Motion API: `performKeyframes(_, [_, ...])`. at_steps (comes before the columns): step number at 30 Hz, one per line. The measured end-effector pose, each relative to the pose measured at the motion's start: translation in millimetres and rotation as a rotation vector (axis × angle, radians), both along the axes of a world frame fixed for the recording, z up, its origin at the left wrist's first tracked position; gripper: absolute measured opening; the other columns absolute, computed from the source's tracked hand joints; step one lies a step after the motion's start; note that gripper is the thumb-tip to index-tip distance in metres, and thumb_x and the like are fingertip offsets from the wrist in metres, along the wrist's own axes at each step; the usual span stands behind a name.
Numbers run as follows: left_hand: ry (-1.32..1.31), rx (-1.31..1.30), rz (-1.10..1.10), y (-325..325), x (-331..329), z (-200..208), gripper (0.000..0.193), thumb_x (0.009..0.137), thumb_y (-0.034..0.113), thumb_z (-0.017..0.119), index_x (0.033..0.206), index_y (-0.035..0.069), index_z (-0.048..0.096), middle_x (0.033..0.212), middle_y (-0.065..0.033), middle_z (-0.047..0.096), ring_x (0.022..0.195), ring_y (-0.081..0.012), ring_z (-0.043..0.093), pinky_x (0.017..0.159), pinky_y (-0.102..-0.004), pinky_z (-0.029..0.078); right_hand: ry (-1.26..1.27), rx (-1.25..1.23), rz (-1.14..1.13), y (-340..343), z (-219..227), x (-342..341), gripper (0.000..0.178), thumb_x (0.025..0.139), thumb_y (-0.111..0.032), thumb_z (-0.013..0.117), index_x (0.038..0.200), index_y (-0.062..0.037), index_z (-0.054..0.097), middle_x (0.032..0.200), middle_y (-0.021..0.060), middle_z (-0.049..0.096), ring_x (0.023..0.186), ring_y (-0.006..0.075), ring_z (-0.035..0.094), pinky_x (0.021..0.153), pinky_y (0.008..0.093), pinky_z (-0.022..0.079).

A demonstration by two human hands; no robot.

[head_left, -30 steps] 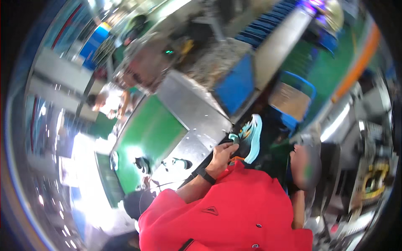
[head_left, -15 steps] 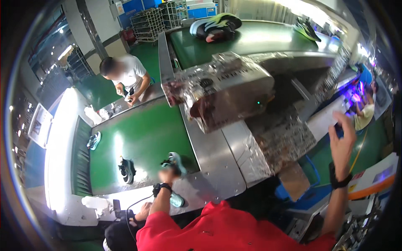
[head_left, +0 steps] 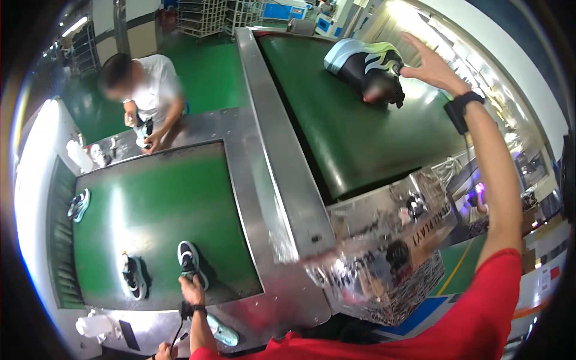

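Note:
My left hand (head_left: 192,290) is closed round the heel end of a dark sneaker with a pale sole (head_left: 188,257), low over the near part of the green conveyor belt (head_left: 162,210). Close to that wrist, a mint-coloured shoe (head_left: 223,332) lies on the metal edge. Another dark sneaker (head_left: 133,277) rests on the belt to the left, and a further one (head_left: 79,205) sits at the far left. High on the right, my right hand (head_left: 435,70) is open, thumb and fingers apart, beside a black, light blue and lime shoe (head_left: 366,67) on the raised belt; contact is unclear.
Across the lower belt, a person in white (head_left: 150,96) handles a shoe. Another person's hand (head_left: 163,351) shows at the bottom edge. A foil-wrapped box (head_left: 384,258) stands at the raised belt's end. A white bottle (head_left: 95,325) lies at the near left.
The view has swung toward the raised belt. My right hand has gone up and forward to the shoe there. My left hand now has its sneaker farther onto the lower belt.

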State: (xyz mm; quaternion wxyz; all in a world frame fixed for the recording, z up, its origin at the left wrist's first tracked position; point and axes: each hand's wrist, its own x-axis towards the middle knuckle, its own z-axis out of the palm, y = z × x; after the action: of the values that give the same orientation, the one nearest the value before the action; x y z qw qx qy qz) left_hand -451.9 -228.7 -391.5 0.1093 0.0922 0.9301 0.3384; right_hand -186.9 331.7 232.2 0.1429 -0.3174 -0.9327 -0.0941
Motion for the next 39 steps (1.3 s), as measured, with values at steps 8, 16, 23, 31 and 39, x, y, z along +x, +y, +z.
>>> performKeyframes(8, [0.263,0.011,-0.028,8.1,23.7,-0.2,0.057,0.088,0.020,0.066,0.134,-0.004,0.043,0.143,-0.0264,0.039,0.129,-0.0425,0.041,0.108,-0.0474,0.032,-0.043,-0.225,-0.085,67.3,-11.4,6.7,0.083,0.074,-0.059,0.071,0.129,-0.0014,0.050,0.123,0.0158,0.058,0.114,0.0263,0.054,0.098,0.0383,0.042])
performKeyframes(16, [-0.340,0.586,-0.352,61.4,142.7,133.0,0.035,0.092,0.016,0.066,0.120,-0.003,0.060,0.116,-0.0193,0.063,0.103,-0.0247,0.059,0.095,-0.0378,0.045,0.285,-0.322,-0.124,-26.6,-59.2,73.1,0.070,0.075,-0.034,0.079,0.131,-0.0019,0.052,0.119,0.0119,0.059,0.100,0.0195,0.056,0.083,0.0316,0.047])
performKeyframes(23, [-1.073,0.758,-0.807,103.0,233.0,194.1,0.044,0.094,0.022,0.063,0.127,-0.003,0.050,0.120,-0.0212,0.060,0.105,-0.0381,0.062,0.093,-0.0475,0.050,0.933,-0.494,-0.159,-98.1,-7.8,122.2,0.026,0.066,-0.019,0.080,0.076,0.0020,0.068,0.070,0.0051,0.064,0.062,0.0130,0.059,0.055,0.0297,0.048])
performKeyframes(31, [-1.920,1.050,-1.290,154.1,350.5,365.7,0.083,0.093,0.068,0.037,0.140,0.000,0.041,0.131,-0.0277,0.054,0.110,-0.0456,0.060,0.094,-0.0574,0.050,1.343,-0.239,-0.300,-310.7,14.1,333.9,0.028,0.075,-0.019,0.073,0.094,0.0021,0.073,0.078,0.0036,0.066,0.071,0.0107,0.055,0.059,0.0249,0.041])
performKeyframes(39, [-2.558,-0.126,-1.670,33.3,545.0,409.5,0.092,0.083,0.063,0.058,0.148,0.004,0.031,0.140,-0.0295,0.043,0.109,-0.0461,0.055,0.093,-0.0606,0.045,1.038,-0.127,-0.820,-572.1,-60.2,524.1,0.020,0.083,-0.020,0.069,0.089,-0.0013,0.073,0.092,0.0084,0.071,0.089,0.0148,0.064,0.083,0.0277,0.048])
